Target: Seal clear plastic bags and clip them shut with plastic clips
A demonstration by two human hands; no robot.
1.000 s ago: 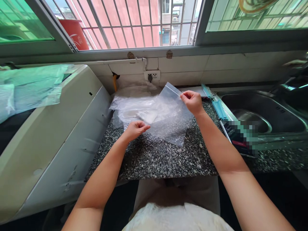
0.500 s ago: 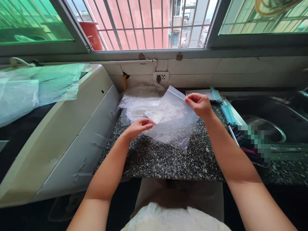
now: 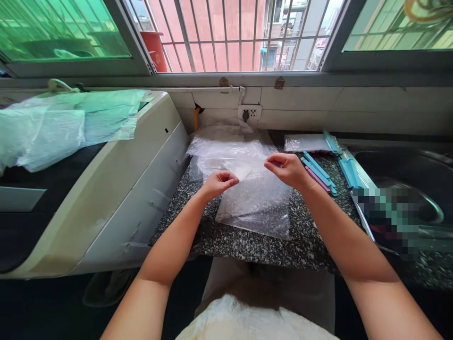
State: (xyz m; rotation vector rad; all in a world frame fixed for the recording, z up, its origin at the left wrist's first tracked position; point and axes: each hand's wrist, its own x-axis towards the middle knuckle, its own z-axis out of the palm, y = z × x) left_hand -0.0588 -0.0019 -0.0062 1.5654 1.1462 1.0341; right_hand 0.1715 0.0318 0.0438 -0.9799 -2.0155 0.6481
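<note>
A clear zip-lock bag [image 3: 258,212] lies slanting over the front of the dark speckled counter [image 3: 240,248], its lower edge toward me. My left hand [image 3: 220,184] is closed in a pinch at the bag's upper left side. My right hand [image 3: 287,169] pinches it at the upper right, thumb against fingers. The bag's top edge is hard to make out against the plastic behind it. Beneath and behind both hands spreads a pile of clear plastic bags [image 3: 226,144]. Right of my right hand lie several blue and purple sealing clips [image 3: 320,172].
A flat clear packet [image 3: 306,142] lies at the counter's back, near more blue clips [image 3: 348,172]. The sink [image 3: 389,160] is at right, and a pale appliance [image 3: 141,156] draped with a plastic sheet [image 3: 109,115] stands left. A socket [image 3: 250,112] is on the wall.
The bag has turned straighter, its lower edge now facing me. My right hand has shifted toward my left hand, uncovering the blue and purple clips. The view has swung left.
</note>
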